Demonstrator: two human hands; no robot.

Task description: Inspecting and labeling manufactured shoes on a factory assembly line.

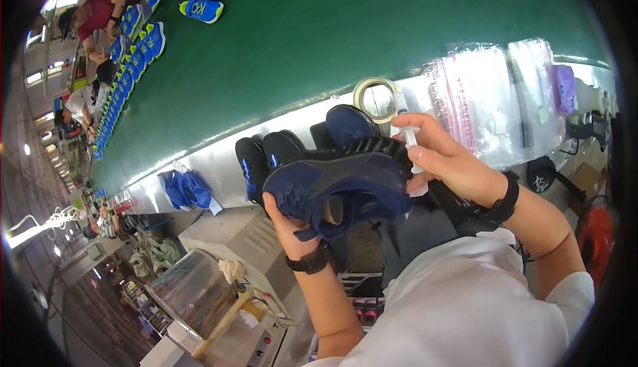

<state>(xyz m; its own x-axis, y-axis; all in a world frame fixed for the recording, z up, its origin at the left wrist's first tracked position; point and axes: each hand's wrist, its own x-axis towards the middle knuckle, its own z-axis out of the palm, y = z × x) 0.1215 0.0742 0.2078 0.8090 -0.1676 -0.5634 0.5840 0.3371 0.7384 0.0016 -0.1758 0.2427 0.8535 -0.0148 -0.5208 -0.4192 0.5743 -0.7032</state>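
Note:
A navy sports shoe (345, 184) with a black sole lies on its side in front of my chest. My left hand (286, 224) grips it by the toe end, the thumb along the upper. Close to the heel, my right hand (448, 158) is closed on a clear plastic syringe (410, 142), which lies beside the sole edge. Whether the syringe tip touches the shoe I cannot tell. Just beyond the held shoe stand two black shoes (251, 164) and part of another navy shoe (349, 124). A tape roll (359, 101) lies near my right fingertips.
A green conveyor belt (319, 35) runs past the metal ledge, carrying blue shoes (203, 9). Clear plastic bags (478, 94) lie on the ledge at right. A blue bundle (186, 191) hangs at left, above a boxy machine (226, 234). Co-workers (103, 15) stand along the belt's far left.

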